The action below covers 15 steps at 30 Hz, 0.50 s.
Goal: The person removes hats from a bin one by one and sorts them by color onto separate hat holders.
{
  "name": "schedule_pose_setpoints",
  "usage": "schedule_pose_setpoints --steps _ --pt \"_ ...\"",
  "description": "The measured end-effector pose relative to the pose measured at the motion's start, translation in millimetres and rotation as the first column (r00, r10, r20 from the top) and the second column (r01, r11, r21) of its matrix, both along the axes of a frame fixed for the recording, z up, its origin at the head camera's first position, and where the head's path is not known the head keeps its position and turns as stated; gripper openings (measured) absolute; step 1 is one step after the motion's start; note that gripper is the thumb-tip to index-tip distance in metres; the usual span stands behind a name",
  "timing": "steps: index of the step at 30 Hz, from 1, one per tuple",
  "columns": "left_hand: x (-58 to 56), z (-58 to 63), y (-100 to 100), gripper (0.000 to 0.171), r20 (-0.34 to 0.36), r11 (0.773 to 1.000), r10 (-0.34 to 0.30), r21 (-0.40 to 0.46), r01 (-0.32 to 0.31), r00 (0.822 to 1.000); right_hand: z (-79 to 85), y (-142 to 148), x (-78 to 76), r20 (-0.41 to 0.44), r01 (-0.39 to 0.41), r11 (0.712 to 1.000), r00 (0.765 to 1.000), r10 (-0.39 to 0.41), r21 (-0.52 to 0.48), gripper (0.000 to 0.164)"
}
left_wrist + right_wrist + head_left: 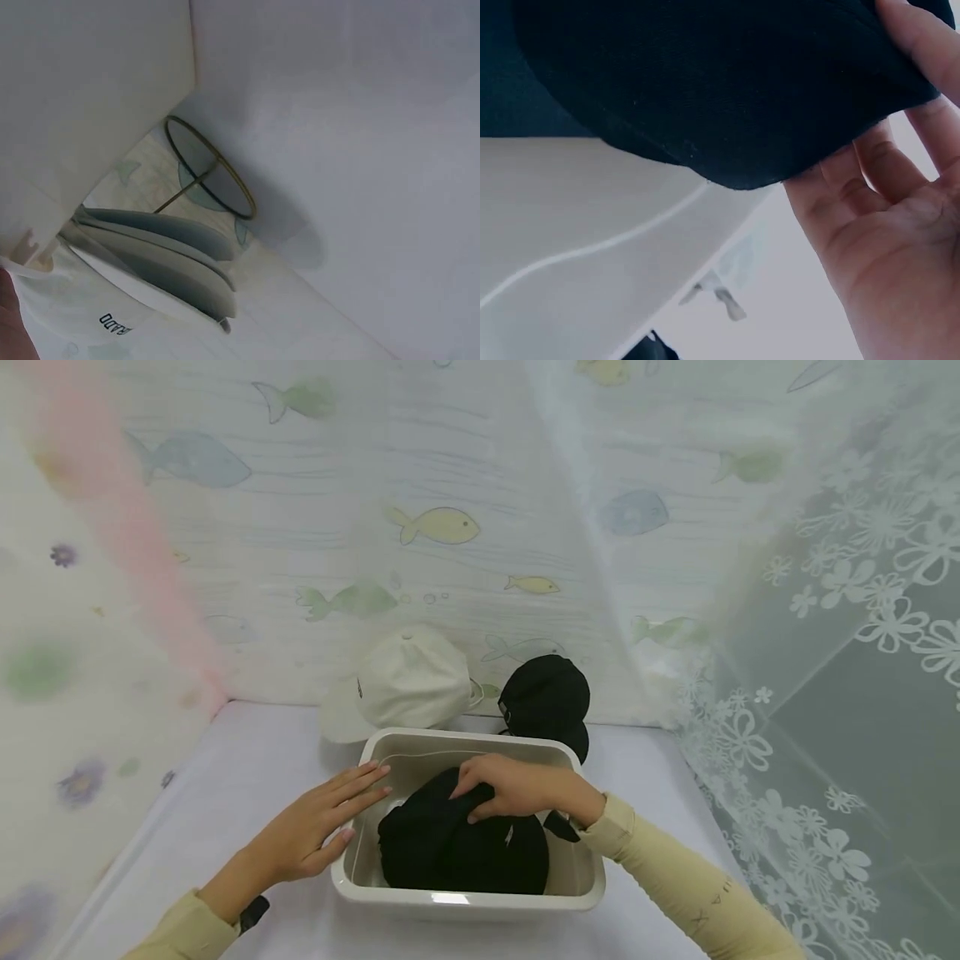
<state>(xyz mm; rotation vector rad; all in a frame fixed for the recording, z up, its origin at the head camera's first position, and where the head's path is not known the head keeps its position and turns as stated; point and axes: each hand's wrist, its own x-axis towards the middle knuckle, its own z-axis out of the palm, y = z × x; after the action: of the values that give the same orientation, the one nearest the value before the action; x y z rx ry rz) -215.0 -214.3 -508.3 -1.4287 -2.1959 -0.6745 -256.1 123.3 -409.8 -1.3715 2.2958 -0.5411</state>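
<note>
A black cap point(450, 843) with a small white mark lies inside a light-coloured plastic bin point(468, 906). My right hand point(517, 787) reaches over the bin and pinches the cap's upper part. In the right wrist view, the thumb is on one side of the black cap's edge point(742, 161) and the other fingers point(881, 161) are on the opposite side. My left hand point(318, 827) rests at the bin's left rim, its fingers extended over the edge. Only a sliver of that hand point(11, 322) enters the left wrist view.
Behind the bin stand a white cap point(412, 681) on the left and another black cap point(551, 693) on the right. The left wrist view shows several stacked brims point(165, 262) beside a gold-rimmed round stand point(214, 165). A fish-patterned curtain point(480, 468) backs the white table point(277, 752).
</note>
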Motion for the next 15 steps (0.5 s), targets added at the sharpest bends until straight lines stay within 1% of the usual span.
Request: schedule_pose_setpoints --steps 3,9,11,15 --pt "0.4 1.5 -1.9 0.052 -0.006 1.0 0.004 -0.018 -0.004 1.0 5.5 5.6 1.2 -0.001 0.008 0.999 1.0 -0.008 -0.042 0.037" --pt "2.5 8.1 -5.7 0.055 0.02 0.997 0.012 -0.081 -0.01 1.0 20.1 18.5 4.2 -0.003 0.063 0.993 0.998 -0.064 -0.104 0.035" --pt "2.1 9.8 -5.8 0.056 0.024 0.995 0.01 -0.096 -0.007 1.0 24.7 23.8 5.1 -0.001 0.08 0.989 0.997 -0.081 -0.126 0.034" --pt "0.1 10.9 -4.8 0.054 0.011 0.994 0.005 -0.114 -0.004 1.0 33.7 32.8 7.7 -0.013 0.106 0.976 0.994 -0.111 -0.192 0.033"
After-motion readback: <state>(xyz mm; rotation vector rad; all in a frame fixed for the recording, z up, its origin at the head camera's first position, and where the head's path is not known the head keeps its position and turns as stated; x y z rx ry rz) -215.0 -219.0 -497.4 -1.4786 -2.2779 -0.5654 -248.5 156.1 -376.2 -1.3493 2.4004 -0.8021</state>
